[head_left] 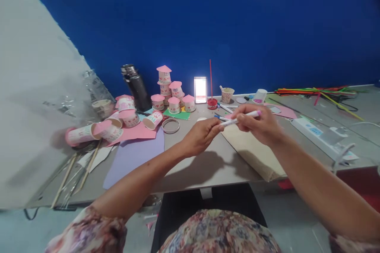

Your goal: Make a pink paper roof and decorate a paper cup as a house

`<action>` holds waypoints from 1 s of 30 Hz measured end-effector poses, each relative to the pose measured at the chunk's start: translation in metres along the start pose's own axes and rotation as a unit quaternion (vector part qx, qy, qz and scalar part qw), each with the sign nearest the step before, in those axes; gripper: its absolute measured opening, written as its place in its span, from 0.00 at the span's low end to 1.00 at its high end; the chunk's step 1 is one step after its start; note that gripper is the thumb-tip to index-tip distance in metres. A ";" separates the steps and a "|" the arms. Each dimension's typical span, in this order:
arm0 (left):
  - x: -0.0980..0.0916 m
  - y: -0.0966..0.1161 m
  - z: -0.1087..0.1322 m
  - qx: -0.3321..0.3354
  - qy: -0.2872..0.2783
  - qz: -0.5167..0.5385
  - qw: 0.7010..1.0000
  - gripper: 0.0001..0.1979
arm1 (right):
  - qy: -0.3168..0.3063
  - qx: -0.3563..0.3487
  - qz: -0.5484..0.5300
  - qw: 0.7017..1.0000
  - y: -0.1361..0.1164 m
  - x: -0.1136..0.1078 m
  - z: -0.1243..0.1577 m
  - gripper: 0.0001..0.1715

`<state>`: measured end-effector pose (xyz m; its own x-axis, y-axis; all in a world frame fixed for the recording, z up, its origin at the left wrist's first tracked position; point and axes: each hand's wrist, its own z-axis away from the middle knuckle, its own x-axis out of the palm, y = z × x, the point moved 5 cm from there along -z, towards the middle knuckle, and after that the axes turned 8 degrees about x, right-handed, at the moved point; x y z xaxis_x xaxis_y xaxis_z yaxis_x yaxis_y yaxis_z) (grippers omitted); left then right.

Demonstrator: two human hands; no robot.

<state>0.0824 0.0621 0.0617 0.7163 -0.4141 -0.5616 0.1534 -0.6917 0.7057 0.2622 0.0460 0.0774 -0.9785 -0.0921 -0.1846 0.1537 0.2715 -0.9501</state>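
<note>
Nearest, a floral garment [219, 233] fills the bottom edge, with bare forearms [148, 173] reaching forward over a grey table [184, 176]. A lavender sheet [139, 158] lies to the left; a beige, folded-looking piece [252, 152] lies to the right. Above the middle of the table, a white marker [229, 122] with a pink end slants between two hands. The left hand [202, 136] pinches its lower end between thumb and bent fingers; the right hand [258, 122] has its fingers closed around the barrel near the pink end. Whether a nib is bare cannot be told. A gentle but steady pinch, both hands in one straight line, should stop the slim barrel twisting; keeping it clear of the beige piece would avoid stray ink. Beyond stand paper cups [164, 76] with pink cone roofs, a bright phone [200, 89], a dark flask [138, 89] and, farthest, a blue wall [190, 19].
</note>
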 end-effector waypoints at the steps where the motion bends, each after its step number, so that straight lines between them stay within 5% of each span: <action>1: -0.002 -0.002 -0.002 -0.002 0.018 0.006 1.000 0.18 | -0.011 0.000 -0.028 1.000 0.003 0.008 -0.009 0.25; 5: -0.007 -0.011 -0.004 -0.062 0.072 0.129 0.987 0.23 | 0.017 -0.011 -0.056 0.998 0.001 0.031 -0.037 0.29; 10: -0.004 -0.003 0.018 -0.159 0.023 0.358 0.920 0.29 | -0.027 -0.098 -0.042 0.994 -0.020 0.050 -0.035 0.24; 12: -0.008 -0.006 0.034 -0.202 0.017 0.382 0.901 0.30 | 0.019 -0.136 -0.121 0.983 -0.028 0.021 -0.034 0.24; 14: -0.013 -0.020 0.054 -0.268 0.023 0.383 0.884 0.30 | 0.083 -0.158 -0.217 0.960 -0.031 -0.032 -0.035 0.30; 17: -0.025 -0.047 0.080 -0.321 0.032 0.256 0.911 0.27 | 0.156 -0.136 -0.331 0.921 -0.022 -0.117 -0.041 0.30; 20: -0.035 -0.060 0.084 -0.257 -0.029 -0.063 0.964 0.19 | 0.198 -0.022 -0.387 0.900 0.002 -0.154 -0.054 0.29; 24: -0.029 -0.068 0.075 -0.193 -0.105 -0.325 0.920 0.15 | 0.249 0.043 -0.399 0.881 0.024 -0.135 -0.089 0.28; 30: -0.030 -0.092 0.079 -0.118 -0.139 -0.450 0.874 0.16 | 0.225 0.019 -0.418 0.880 0.013 -0.106 -0.140 0.23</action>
<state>-0.0071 0.0915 -0.0211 0.0448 0.0839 -0.9955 0.7296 -0.6835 -0.0248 0.3489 0.1929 0.1200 -0.7051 0.1470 0.6937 -0.6503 0.2559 -0.7153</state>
